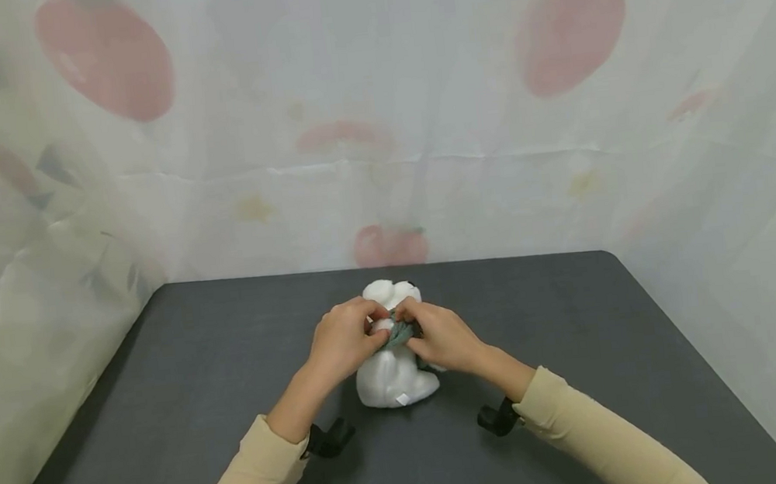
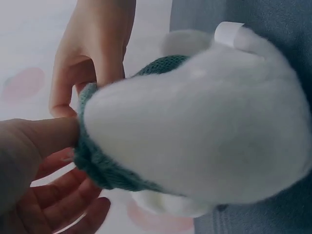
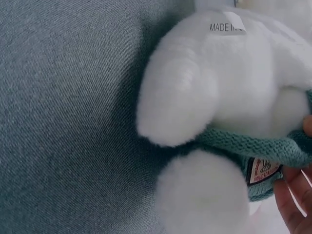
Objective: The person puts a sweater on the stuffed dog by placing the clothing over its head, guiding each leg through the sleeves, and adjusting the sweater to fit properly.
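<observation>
A white plush toy (image 1: 396,377) sits upright mid-table, facing away from me, with a teal knitted band (image 1: 398,337) around its middle. My left hand (image 1: 371,337) pinches the band from the left and my right hand (image 1: 408,327) pinches it from the right, fingers curled into the knit. The left wrist view has the plush (image 2: 204,122) filling the frame, the band (image 2: 97,165) held between my left thumb and fingers (image 2: 53,195), and the right hand (image 2: 92,53) above. In the right wrist view the band (image 3: 243,145) carries a small sewn label (image 3: 262,170) beside my right fingertips (image 3: 292,207).
The dark grey table (image 1: 163,388) has rounded far corners. A pale curtain with red fruit prints (image 1: 376,118) closes in the back and both sides. Black wrist mounts (image 1: 330,438) sit under my beige sleeves. A white "MADE IN" tag (image 3: 226,28) shows on the plush's underside.
</observation>
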